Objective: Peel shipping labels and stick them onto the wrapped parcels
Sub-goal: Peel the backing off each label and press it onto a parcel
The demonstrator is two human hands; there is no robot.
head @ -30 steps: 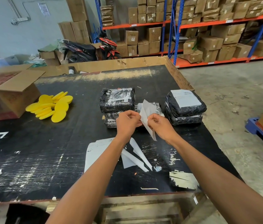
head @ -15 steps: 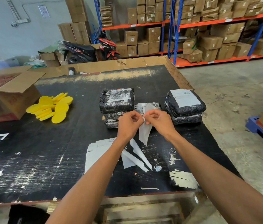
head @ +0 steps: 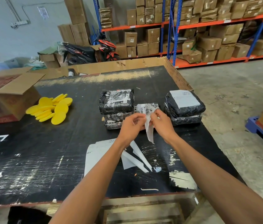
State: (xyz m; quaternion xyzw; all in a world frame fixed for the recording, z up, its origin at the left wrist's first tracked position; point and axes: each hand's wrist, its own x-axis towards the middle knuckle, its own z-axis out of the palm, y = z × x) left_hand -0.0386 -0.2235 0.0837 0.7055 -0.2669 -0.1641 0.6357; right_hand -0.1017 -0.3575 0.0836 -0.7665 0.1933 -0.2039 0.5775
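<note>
Over the middle of the black table (head: 46, 159), my left hand (head: 131, 125) and my right hand (head: 163, 124) both pinch the top of a white shipping label (head: 149, 131), whose lower part hangs down between them. Just behind the hands lies a low black wrapped parcel (head: 145, 107). To its left stands a stack of black wrapped parcels (head: 116, 103) with tape on top. On the right, another stack of black parcels (head: 184, 105) carries a white label on its top face.
White label sheets and peeled backing strips (head: 98, 152) lie on the table under my forearms. Yellow discs (head: 51, 109) are piled at the left beside an open cardboard box (head: 9, 96). The table's right edge drops to a concrete floor; shelves of boxes stand behind.
The label has dropped from an upright, spread position to hanging limp below my fingers. Both hands have closed in together at its top edge and shifted slightly away from me toward the middle parcel.
</note>
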